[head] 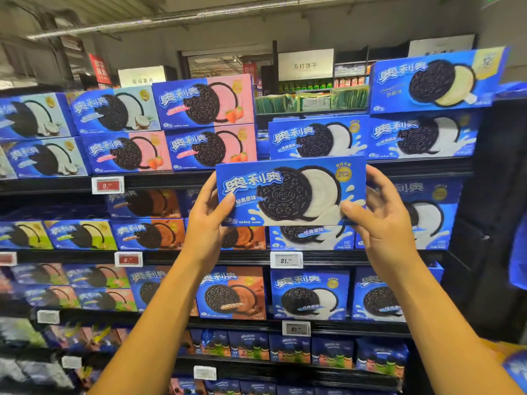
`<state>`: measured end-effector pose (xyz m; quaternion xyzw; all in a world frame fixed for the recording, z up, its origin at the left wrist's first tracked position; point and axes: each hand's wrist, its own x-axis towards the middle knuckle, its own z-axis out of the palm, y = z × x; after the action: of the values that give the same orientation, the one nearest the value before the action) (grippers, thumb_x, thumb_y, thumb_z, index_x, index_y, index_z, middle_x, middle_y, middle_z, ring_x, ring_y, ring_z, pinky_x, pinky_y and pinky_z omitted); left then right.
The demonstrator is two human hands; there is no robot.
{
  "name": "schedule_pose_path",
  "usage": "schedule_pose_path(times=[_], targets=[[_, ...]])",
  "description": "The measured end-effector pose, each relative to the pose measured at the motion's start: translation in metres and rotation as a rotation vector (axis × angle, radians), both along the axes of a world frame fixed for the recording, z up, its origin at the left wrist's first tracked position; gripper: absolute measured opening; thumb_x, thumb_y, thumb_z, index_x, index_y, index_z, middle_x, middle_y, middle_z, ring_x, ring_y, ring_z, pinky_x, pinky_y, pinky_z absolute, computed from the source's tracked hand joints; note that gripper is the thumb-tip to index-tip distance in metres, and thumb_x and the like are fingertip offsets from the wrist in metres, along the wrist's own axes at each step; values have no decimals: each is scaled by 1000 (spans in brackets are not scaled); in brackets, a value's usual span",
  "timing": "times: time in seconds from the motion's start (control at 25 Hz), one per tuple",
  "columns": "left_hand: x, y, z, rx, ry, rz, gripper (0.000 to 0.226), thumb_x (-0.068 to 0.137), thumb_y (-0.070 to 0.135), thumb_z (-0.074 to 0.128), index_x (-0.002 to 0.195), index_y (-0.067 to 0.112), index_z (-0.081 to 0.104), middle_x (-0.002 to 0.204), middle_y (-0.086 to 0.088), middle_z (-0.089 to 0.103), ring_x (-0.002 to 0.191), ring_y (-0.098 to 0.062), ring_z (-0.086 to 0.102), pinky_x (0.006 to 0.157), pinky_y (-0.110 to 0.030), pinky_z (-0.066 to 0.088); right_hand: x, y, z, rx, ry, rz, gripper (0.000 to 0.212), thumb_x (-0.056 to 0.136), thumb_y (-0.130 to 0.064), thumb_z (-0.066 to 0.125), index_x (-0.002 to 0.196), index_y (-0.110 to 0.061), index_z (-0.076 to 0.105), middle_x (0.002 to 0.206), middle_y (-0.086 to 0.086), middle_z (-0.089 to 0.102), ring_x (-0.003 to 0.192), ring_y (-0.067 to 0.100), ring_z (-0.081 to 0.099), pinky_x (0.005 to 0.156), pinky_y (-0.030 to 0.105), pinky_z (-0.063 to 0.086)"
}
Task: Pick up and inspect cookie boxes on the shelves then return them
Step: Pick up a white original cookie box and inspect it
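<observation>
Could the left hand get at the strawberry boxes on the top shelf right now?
Probably not yet: the left hand grips the blue cookie box. Nothing blocks the strawberry boxes above.

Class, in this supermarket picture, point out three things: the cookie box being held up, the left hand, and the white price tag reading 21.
Original-flavour Oreo box (288,192): head view, on the printed dark cookie.
Left hand (206,220): head view, back of the hand.
White price tag (286,260): head view, on its printed number.
</observation>
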<state>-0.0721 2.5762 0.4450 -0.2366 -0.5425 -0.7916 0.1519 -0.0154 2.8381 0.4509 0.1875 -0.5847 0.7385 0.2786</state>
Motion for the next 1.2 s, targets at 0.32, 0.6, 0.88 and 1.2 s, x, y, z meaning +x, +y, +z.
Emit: schedule_pose_path(times=[0.32,0.6,0.88,1.2], targets=[[-32,56,-20,244,-218,-264,29,104,10,34,122,10,56,113,-7,73,100,-25,70,78,-44,60,45,-52,3,153,220,-247,93,70,-31,85,147,-29,33,126,-15,51,121,-2,52,97,15,44],[-31,64,-23,231,-186,-382,34,106,15,32,108,12,65,92,-6,74,83,-21,73,76,-36,59,59,-57,6,225,262,-278,87,71,-49,77,143,-37,30,129,-11,46,125,14,50,100,27,48],[-15,48,-13,229,-162,-137,26,98,12,43,116,17,61,115,-9,70,110,-34,62,95,-56,49,44,-30,2,221,267,-187,72,77,-35,78,136,-46,40,129,-12,52,122,4,53,92,14,47],[39,48,19,46,192,221,41,76,23,79,113,37,68,122,-1,70,115,-26,64,92,-42,55,-5,26,0,20,91,-121,50,95,-18,55,144,-21,51,139,1,62,112,6,61,96,24,51]])
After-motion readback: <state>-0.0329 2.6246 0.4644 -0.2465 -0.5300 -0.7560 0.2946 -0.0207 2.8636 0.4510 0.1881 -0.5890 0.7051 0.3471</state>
